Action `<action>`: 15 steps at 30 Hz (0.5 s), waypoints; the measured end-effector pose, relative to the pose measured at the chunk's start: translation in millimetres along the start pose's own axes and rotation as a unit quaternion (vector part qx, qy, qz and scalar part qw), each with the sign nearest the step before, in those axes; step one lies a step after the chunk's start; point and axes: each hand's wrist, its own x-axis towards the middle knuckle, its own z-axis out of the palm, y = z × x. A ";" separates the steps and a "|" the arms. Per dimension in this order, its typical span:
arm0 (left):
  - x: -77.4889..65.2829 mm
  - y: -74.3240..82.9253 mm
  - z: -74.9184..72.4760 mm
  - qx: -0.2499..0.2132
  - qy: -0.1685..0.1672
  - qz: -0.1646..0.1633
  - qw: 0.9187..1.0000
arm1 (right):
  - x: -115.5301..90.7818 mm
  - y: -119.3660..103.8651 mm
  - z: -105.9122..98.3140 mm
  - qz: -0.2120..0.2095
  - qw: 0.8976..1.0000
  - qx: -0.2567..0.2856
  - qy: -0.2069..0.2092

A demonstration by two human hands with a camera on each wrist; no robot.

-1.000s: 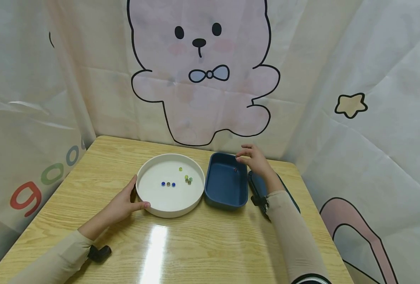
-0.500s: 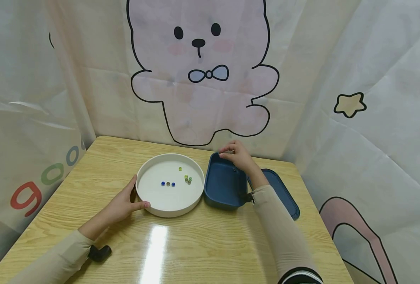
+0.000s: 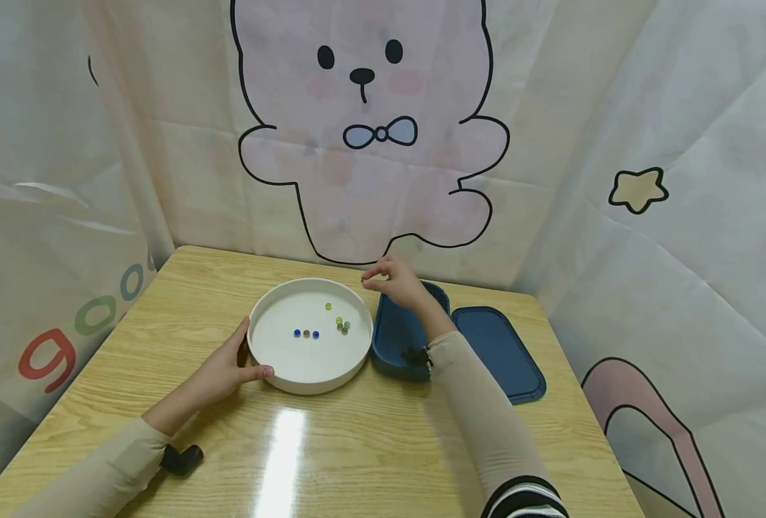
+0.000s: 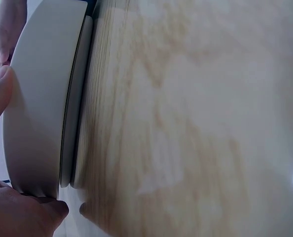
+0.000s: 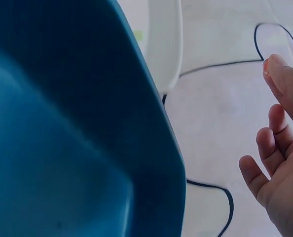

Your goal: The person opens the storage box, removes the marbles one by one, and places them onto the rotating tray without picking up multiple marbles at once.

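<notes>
My left hand [image 3: 224, 367] grips the left side of a round white tray [image 3: 292, 370], thumb at its front rim. In the left wrist view, the fingers [image 4: 23, 212] hold the tray's side wall [image 4: 38, 103]. Several small glass marbles lie in the tray, including a blue marble [image 3: 316, 334] and a yellow marble [image 3: 328, 306]. My right hand [image 3: 398, 282] is raised between the tray and a dark blue box [image 3: 395, 338]. Its thumb and forefinger pinch a tiny dark marble [image 3: 363, 279]. The right hand and forearm hide part of the box's inside.
A dark blue lid [image 3: 502, 356] lies on the wooden table [image 3: 331, 453], right of the box. The tray and box stand side by side. A printed curtain [image 3: 370, 194] hangs behind the table's back edge and at both sides.
My right hand has moved left from over the box's right back corner toward the tray, the marble in its fingertips. More of the lid is uncovered. My left hand stays on the tray.
</notes>
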 end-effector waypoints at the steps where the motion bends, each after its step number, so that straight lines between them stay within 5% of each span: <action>1: 0.1 0.2 -0.1 -0.001 0.000 0.001 1.000 | 1.4 -2.2 3.6 0.001 1.000 -0.001 -0.002; 15: 2.2 -2.0 -0.3 0.011 0.002 0.000 1.000 | 25.0 -32.2 50.7 -0.018 0.998 -0.021 -0.058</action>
